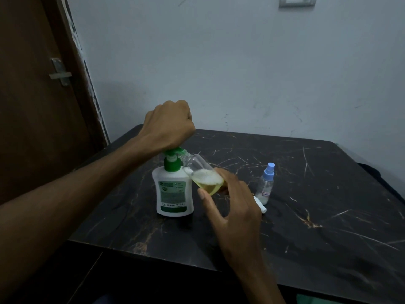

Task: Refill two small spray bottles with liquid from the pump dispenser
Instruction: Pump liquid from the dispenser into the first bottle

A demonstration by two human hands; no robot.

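Bare forearms, sleeveless, ringless hands (169, 123).

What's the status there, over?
Left hand presses pump dispenser. Right hand fingers hold open spray bottle tilted at nozzle, partly filled. Second spray bottle still capped. Nothing in the way.

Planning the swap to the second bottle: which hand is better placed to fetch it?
Right. The right hand holds the tilted bottle close beside the blue-capped bottle; the left hand presses the pump dispenser, farther off.
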